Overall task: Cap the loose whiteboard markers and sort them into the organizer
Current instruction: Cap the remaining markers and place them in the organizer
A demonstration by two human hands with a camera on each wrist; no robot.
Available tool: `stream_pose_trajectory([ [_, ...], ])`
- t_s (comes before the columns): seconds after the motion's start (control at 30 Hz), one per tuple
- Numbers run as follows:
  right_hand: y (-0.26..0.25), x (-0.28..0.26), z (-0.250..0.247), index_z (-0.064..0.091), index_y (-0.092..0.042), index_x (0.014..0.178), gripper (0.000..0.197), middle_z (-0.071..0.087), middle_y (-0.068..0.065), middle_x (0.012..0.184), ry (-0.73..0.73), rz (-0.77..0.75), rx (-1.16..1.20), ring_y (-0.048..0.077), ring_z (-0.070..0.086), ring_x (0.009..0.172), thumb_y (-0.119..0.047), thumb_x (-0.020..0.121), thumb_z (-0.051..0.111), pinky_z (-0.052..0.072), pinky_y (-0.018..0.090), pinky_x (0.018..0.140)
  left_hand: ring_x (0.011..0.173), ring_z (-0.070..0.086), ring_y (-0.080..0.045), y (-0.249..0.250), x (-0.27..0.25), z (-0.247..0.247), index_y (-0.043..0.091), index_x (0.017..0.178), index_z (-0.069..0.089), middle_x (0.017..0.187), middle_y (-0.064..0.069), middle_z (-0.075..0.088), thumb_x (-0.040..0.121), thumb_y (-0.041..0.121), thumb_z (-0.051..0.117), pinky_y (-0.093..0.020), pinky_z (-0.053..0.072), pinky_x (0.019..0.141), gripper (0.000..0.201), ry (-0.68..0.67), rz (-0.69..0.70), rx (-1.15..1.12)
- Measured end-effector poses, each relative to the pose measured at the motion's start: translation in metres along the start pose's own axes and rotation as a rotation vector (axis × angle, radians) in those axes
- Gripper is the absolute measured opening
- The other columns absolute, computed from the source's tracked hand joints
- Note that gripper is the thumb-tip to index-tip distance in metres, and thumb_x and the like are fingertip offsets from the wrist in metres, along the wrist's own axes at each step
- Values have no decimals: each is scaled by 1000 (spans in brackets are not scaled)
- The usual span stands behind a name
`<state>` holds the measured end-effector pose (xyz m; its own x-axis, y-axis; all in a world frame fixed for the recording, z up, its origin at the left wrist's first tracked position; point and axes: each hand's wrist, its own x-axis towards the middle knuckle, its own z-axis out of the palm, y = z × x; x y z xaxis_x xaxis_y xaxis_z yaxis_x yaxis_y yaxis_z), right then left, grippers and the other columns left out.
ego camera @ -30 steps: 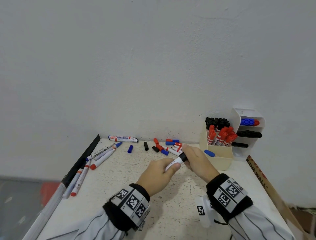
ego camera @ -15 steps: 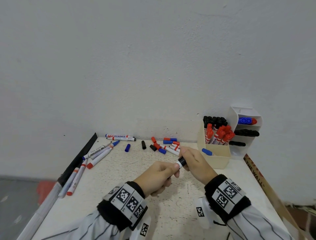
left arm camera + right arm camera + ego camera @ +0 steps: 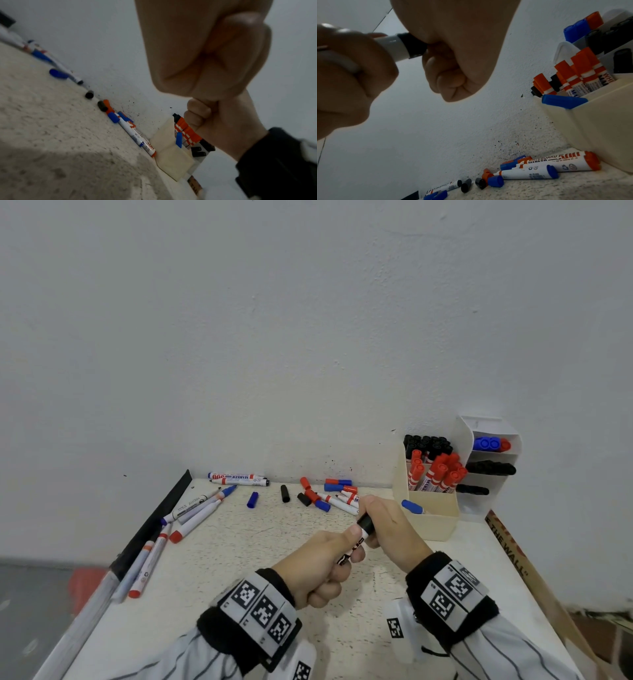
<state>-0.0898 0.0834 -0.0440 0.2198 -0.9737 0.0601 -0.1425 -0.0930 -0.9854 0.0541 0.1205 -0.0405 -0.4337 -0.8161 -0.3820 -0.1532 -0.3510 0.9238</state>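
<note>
I read this as mid-job, with one marker in hand and a fair share of the pile still waiting. My left hand (image 3: pixel 318 568) has its fingers wrapped round the white barrel of the black marker (image 3: pixel 356 542), low in the centre of the head frame, and my right hand (image 3: pixel 388 525) has its fingers curled over the black cap (image 3: pixel 412 45) on its end; from the right wrist view the cap looks seated against the barrel, though I cannot tell whether it has clicked home. The organizer (image 3: pixel 435 522) at the right of the frame already holds a good stock: black caps at the back, red markers (image 3: pixel 436 472) in the middle, one blue marker (image 3: pixel 411 506) lying in the front compartment, and more in the white shelves (image 3: pixel 493 453) behind. What remains lies on the table (image 3: pixel 239 559): loose caps and markers clustered at upper centre by the wall, a few longer pens (image 3: pixel 191 508) at left along the table's edge. I judge this marker wants dropping with the black ones, then the rest capped in turn.
</note>
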Motion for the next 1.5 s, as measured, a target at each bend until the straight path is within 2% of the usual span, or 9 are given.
stream_pose_trajectory([
  [0.1,1,0,2,36,-14,59,28,31,-10,46,-6,-34,8,4,27,42,-32,80,35,26,15,41,31,15,-4,1,1,-1,22,67,43,46,7,24,91,58,35,-7,11,37,44,-25,-25,-20],
  [0.47,15,16,11,39,-14,64,39,32,-4,52,-51,7,-224,3,28,41,-25,100,32,25,18,46,32,19,-6,-5,3,-15,19,73,47,43,11,30,95,52,34,-13,16,35,42,99,16,145],
  [0.6,10,38,21,45,-15,65,37,41,-7,50,-48,-33,-241,5,34,43,-31,98,41,28,19,46,44,38,-7,1,5,-42,23,88,59,58,8,49,96,57,20,-17,25,41,53,202,-22,242],
  [0.7,5,49,35,56,-10,74,31,54,0,56,28,-80,-190,5,41,41,-31,95,47,33,17,42,87,56,-13,-4,0,-86,21,116,57,103,2,60,100,47,18,-25,46,73,50,436,-70,416],
  [0.77,5,54,43,54,-1,81,31,57,3,61,123,-110,-132,2,45,40,-29,94,50,36,15,40,107,50,-17,-18,-9,-124,16,124,53,121,0,54,100,37,31,-32,39,99,39,669,-213,640],
  [0.87,2,58,51,51,3,85,23,62,-6,62,213,-138,-8,0,50,39,-19,93,53,39,13,39,122,40,-25,-53,-20,-164,14,129,46,132,-7,43,95,31,39,-34,31,104,39,901,-590,925],
  [1.17,4,57,30,52,-11,94,10,59,4,81,399,-242,-185,13,54,66,-21,94,51,42,10,57,129,42,-23,-85,-23,-187,5,135,30,139,-11,38,98,22,36,-29,36,106,41,1000,-603,877],
  [1.27,2,49,4,50,-8,90,16,56,7,75,492,-281,-209,19,51,65,-22,92,55,40,11,54,122,51,-23,-84,-18,-188,2,130,44,133,-11,51,95,21,43,-28,41,100,40,964,-575,776],
  [1.5,-12,16,-85,55,-11,93,8,57,-8,75,715,-379,-240,-10,57,66,-19,91,57,41,0,61,86,62,-34,-74,3,-175,-18,116,52,116,-31,58,92,8,52,-24,39,49,35,990,-357,255],
])
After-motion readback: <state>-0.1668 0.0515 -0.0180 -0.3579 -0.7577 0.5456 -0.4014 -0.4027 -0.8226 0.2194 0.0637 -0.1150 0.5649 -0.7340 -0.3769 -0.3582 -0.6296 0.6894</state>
